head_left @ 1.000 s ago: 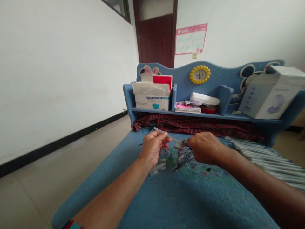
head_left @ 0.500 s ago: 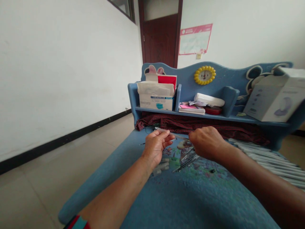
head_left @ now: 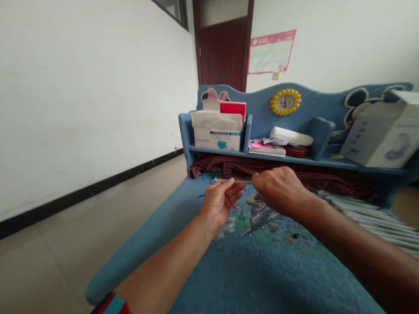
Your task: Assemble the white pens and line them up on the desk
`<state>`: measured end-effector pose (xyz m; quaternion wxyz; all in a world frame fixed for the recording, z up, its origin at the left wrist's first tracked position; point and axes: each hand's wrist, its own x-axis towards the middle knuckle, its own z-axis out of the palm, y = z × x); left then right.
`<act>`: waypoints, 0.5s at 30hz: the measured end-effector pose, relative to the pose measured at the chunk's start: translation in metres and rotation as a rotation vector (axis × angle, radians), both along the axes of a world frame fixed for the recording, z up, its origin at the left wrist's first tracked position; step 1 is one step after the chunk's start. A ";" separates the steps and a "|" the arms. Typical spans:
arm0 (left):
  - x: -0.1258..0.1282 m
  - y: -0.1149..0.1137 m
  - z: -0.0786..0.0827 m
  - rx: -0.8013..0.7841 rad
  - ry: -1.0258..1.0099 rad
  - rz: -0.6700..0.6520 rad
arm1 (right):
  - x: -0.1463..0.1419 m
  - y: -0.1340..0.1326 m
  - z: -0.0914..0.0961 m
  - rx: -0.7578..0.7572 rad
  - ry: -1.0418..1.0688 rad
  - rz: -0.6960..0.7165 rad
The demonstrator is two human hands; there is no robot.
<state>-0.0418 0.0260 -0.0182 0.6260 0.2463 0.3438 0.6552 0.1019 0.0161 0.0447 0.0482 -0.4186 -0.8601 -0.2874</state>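
Note:
Between my two hands a thin, see-through pen barrel lies nearly level above the blue desktop. The thumb and fingers of my left hand pinch it near its left end. My right hand is closed in a fist at its right end, and the fingers hide that end. Below them several thin dark pen refills lie in a loose pile. Small pale translucent pieces sit beside my left wrist. One dark refill lies apart to the left.
Many pale pens lie side by side at the right. A small black piece rests on the desktop. Dark red checked cloth runs under the shelf, which carries a mask box, a yellow clock above and a large carton.
My right hand has moved slightly left and up, closer to my left hand. The pen barrel now lies more level. The view has shifted a little.

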 end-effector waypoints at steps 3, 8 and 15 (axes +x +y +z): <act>-0.010 0.006 0.004 -0.027 -0.133 -0.026 | 0.006 -0.003 -0.004 0.181 0.161 0.135; -0.028 0.018 0.009 -0.005 -0.245 0.053 | 0.022 -0.014 -0.015 0.342 0.405 0.324; -0.038 0.019 0.020 0.066 -0.265 0.090 | 0.054 0.002 -0.025 -0.122 0.430 -0.166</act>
